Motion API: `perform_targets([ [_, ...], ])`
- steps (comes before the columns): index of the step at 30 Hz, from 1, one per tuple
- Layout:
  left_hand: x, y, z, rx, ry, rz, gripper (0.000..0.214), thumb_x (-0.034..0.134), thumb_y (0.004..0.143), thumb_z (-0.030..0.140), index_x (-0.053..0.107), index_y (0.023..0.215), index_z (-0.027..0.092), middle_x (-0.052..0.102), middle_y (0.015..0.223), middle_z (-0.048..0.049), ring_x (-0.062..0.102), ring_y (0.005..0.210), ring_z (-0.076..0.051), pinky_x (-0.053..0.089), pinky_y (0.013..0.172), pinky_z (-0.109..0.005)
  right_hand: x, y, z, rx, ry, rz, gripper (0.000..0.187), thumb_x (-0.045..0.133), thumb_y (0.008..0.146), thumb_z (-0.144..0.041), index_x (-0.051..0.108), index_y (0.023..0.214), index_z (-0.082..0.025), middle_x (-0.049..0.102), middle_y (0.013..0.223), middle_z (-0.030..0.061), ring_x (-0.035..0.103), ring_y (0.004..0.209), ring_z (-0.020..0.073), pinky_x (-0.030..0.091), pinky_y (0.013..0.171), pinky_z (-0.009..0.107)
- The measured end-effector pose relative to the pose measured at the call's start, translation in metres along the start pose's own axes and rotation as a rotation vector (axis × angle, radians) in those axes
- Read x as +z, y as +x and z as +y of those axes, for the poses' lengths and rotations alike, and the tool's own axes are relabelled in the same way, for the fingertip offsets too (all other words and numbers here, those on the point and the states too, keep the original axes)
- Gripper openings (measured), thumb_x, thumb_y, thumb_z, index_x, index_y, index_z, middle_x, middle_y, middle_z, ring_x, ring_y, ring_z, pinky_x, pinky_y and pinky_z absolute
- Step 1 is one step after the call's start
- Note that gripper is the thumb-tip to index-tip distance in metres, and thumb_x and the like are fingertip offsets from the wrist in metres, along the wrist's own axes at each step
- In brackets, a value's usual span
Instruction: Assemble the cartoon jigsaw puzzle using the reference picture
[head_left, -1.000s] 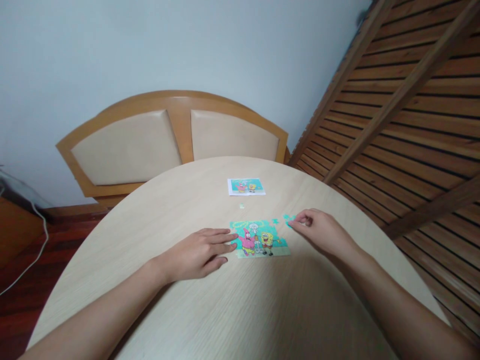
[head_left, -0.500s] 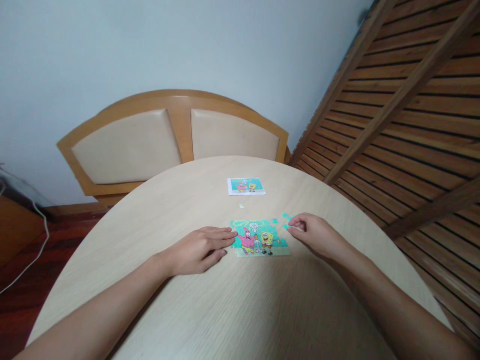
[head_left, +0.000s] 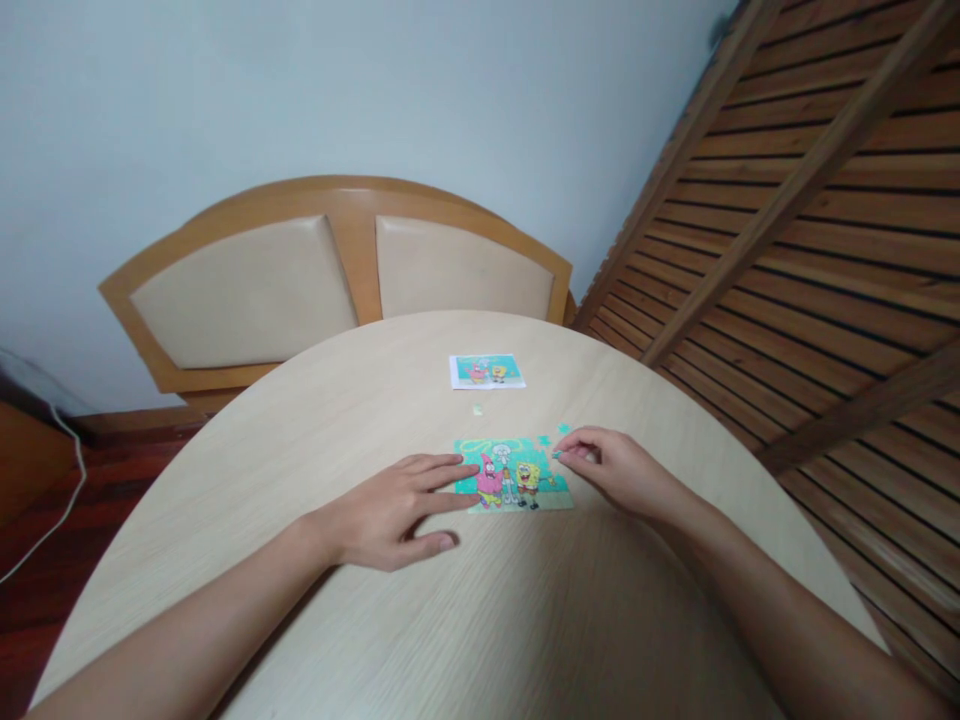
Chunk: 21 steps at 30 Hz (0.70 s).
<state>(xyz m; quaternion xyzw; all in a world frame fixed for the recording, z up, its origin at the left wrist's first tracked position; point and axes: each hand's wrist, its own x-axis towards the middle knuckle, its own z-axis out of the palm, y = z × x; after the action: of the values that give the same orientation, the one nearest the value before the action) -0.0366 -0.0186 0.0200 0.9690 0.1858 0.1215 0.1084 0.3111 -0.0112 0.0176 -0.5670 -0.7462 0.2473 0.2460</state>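
Note:
A small cartoon jigsaw puzzle (head_left: 517,470) lies on the round pale wooden table (head_left: 450,620). My left hand (head_left: 390,510) rests flat beside its left edge, fingers stretched out and fingertips touching the puzzle. My right hand (head_left: 611,468) is at the puzzle's upper right corner, thumb and forefinger pinched on a small teal puzzle piece (head_left: 557,453). Another loose teal piece (head_left: 563,429) lies just behind those fingers.
A small reference picture card (head_left: 486,370) lies farther back on the table, with a tiny pale piece (head_left: 477,408) in front of it. A wooden bench with beige cushions (head_left: 337,280) stands behind the table. Slatted wooden panels (head_left: 787,250) lean at the right.
My right hand has moved left with the pinched piece, from the loose pieces to the puzzle's upper right corner. My left hand has spread its thumb a little and stays on the puzzle's left edge.

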Motion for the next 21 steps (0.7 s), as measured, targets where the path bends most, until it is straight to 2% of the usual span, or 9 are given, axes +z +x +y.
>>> perform_targets([
  [7,-0.0006,0.0005,-0.0009,0.010,-0.002,-0.001,0.052,0.057,0.097,0.044,0.051,0.145,0.027,0.048,0.151,-0.0101,0.047,0.138,-0.029,0.038,0.116,-0.049,0.0075,0.0014,-0.0047,-0.026,0.129,-0.004,0.034,0.053,0.090,-0.039,0.071,0.107,-0.016,0.072,0.090,0.0069,0.065,0.082,0.0198,0.048,0.074,0.030],
  [12,-0.0002,0.0002,-0.0007,0.022,-0.022,0.036,0.052,0.059,0.095,0.043,0.051,0.144,0.028,0.050,0.150,-0.0098,0.048,0.137,-0.029,0.041,0.114,-0.051,0.0088,0.0025,-0.0060,0.065,0.208,0.005,0.029,0.059,0.083,-0.040,0.069,0.095,-0.016,0.071,0.076,0.0049,0.066,0.073,0.0188,0.049,0.068,0.029],
  [16,-0.0001,0.0002,-0.0005,0.031,-0.033,0.052,0.052,0.060,0.095,0.042,0.050,0.145,0.028,0.050,0.150,-0.0098,0.049,0.137,-0.030,0.041,0.114,-0.051,0.0090,0.0030,-0.0047,0.102,0.214,0.033,0.029,0.064,0.079,-0.044,0.068,0.082,-0.015,0.071,0.074,0.0063,0.065,0.070,0.0180,0.049,0.064,0.028],
  [21,0.0006,-0.0009,-0.0007,0.028,-0.022,0.041,0.053,0.061,0.094,0.042,0.051,0.145,0.027,0.049,0.150,-0.0107,0.048,0.138,-0.030,0.041,0.114,-0.051,0.0045,0.0012,-0.0023,0.028,0.098,-0.013,0.030,0.063,0.080,-0.035,0.076,0.099,-0.016,0.075,0.084,0.0069,0.066,0.075,0.0186,0.050,0.070,0.029],
])
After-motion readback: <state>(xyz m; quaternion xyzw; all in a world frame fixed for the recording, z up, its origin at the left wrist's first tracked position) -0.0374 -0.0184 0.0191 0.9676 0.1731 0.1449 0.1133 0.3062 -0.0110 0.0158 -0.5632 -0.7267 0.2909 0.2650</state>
